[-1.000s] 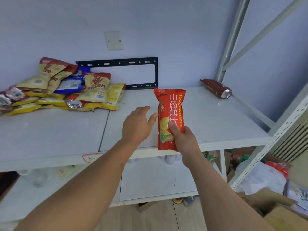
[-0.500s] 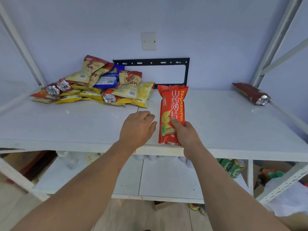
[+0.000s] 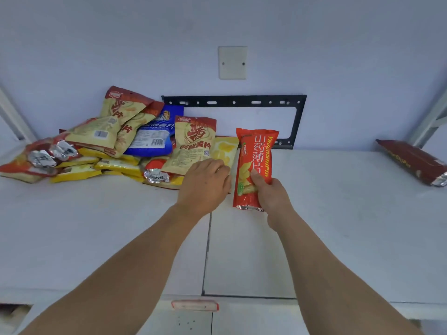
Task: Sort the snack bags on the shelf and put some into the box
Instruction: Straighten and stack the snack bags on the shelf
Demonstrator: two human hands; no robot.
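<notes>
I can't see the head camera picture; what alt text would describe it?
A person's right hand holds a red snack bag upright over a white shelf, while the left hand reaches toward a pile of snack bags at the back left. A dark red bag lies alone at the far right.
</notes>
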